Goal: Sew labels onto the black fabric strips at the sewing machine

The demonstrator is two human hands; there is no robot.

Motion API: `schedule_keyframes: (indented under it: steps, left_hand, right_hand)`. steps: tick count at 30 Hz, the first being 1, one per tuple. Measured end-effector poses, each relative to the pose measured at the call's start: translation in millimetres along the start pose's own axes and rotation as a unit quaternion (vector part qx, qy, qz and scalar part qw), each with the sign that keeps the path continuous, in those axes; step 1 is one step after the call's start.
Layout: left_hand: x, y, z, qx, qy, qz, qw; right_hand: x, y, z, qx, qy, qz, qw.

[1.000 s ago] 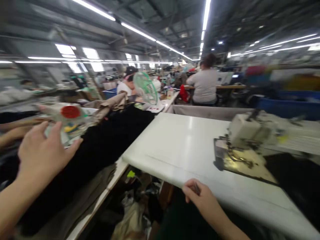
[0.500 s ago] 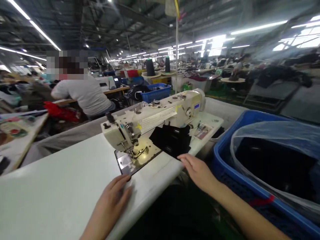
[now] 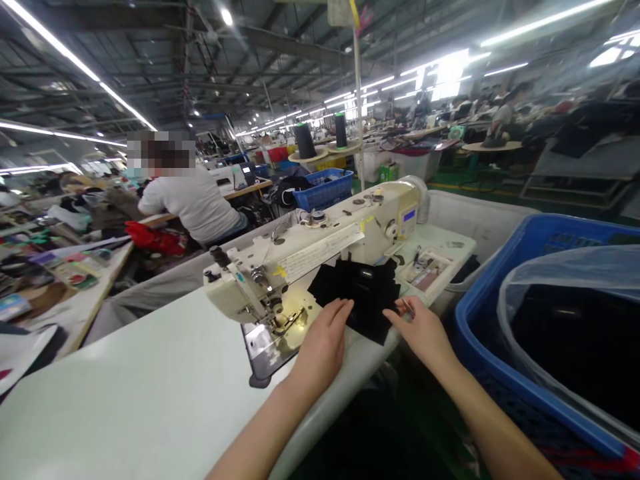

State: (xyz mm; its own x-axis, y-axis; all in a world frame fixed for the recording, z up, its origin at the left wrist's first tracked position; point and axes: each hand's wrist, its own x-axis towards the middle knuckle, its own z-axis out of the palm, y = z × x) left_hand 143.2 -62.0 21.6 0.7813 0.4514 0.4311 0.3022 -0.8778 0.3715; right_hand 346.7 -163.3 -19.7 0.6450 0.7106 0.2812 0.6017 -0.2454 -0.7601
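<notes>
Black fabric pieces (image 3: 367,283) lie stacked on the sewing table, in front of the body of a white sewing machine (image 3: 320,233). My left hand (image 3: 325,340) is at the left front part of the stack, its fingers together at the cloth. At the right edge of the stack is my right hand (image 3: 417,330), its thumb toward the cloth and a small metal tool (image 3: 409,307) held in its fingers. The metal needle plate (image 3: 270,343) shows left of my left hand, under the machine's head.
A blue basket (image 3: 465,317) with a clear plastic liner stands at the right. Thread cones (image 3: 305,141) rise behind the machine, near a smaller blue basket (image 3: 325,193). A seated person (image 3: 197,203) in a light shirt is at the back left.
My left hand has moved right, from beside the needle plate to the black fabric. My right hand has shifted right along the stack, and a tool now shows in it. The view has tilted slightly.
</notes>
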Motion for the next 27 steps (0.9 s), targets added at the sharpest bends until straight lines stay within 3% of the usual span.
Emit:
schedule_keyframes:
  steps: [4,7,9,11,12,14,16,18,22,24,27]
  left_hand:
    - [36.2,16.8,-2.4,0.005,-0.050,0.088,0.995]
    - [59.0,28.7,-17.3,-0.006,-0.066,0.118,0.991]
    - [68.8,35.0,-32.6,-0.020,-0.076,0.119,0.990]
    - [71.2,41.1,-50.9,-0.036,-0.055,0.087,0.994]
    - [68.9,44.2,-60.6,-0.051,-0.018,0.050,0.997]
    - [57.6,50.8,-79.2,-0.104,0.092,-0.063,0.988]
    - [38.9,55.8,-93.3,-0.185,0.192,-0.186,0.946]
    - [16.1,56.3,-100.1,-0.281,0.246,-0.282,0.884]
    - [-32.0,36.7,-98.2,-0.434,0.311,-0.398,0.746]
    - [-55.1,18.5,-98.0,-0.462,0.312,-0.441,0.703]
    - [-83.9,-10.0,-105.2,-0.465,0.212,-0.507,0.694]
  right_hand:
    - [2.2,-15.9,-7.4,0.038,0.000,-0.085,0.996]
    - [4.4,-37.5,-22.7,0.076,-0.037,-0.225,0.971]
    - [6.6,-53.1,-33.7,0.113,-0.028,-0.283,0.952]
    - [8.1,-66.1,-42.3,0.174,0.012,-0.234,0.956]
    - [8.0,-71.1,-45.2,0.215,0.012,-0.186,0.959]
    - [3.8,-77.8,-47.1,0.296,-0.070,-0.102,0.947]
    - [-7.1,-81.4,-42.7,0.338,-0.220,-0.051,0.913]
    - [-25.0,-83.5,-31.9,0.330,-0.329,-0.002,0.885]
    - [-70.0,-83.7,-0.6,0.289,-0.378,0.065,0.877]
    - [-89.9,-81.2,13.1,0.275,-0.392,0.083,0.874]
    - [-111.0,-75.7,26.4,0.233,-0.415,0.085,0.875]
